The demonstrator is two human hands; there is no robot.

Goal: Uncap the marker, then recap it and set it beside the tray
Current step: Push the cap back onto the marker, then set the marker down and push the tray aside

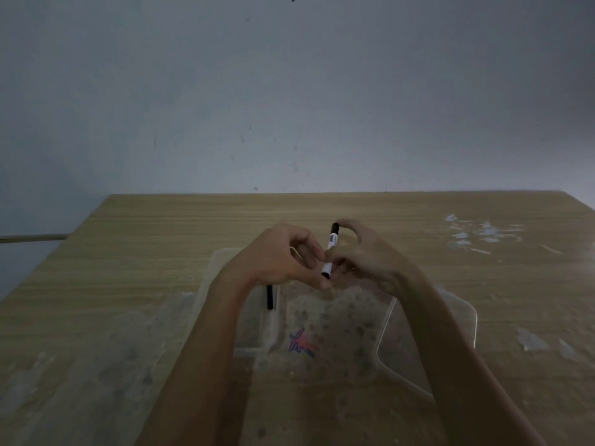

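Both hands on the marker, held up over the tray

The marker [330, 251] is white-bodied with black ends, tilted a bit off upright, up in the air above the clear plastic tray [457, 320] on the wooden table [161, 252]. The left hand [283, 255] pinches the lower part near the bottom black end, and the right hand [367, 255] has fingers curled over the top black end and around the barrel, so both are closed on it. Pretty dim and blurry, honestly can't tell if the cap is on or off right now. There's another black pen-like stick [269, 297] lying in the tray just under the left wrist, plus a blue and red scribble [301, 344] on the tray floor.
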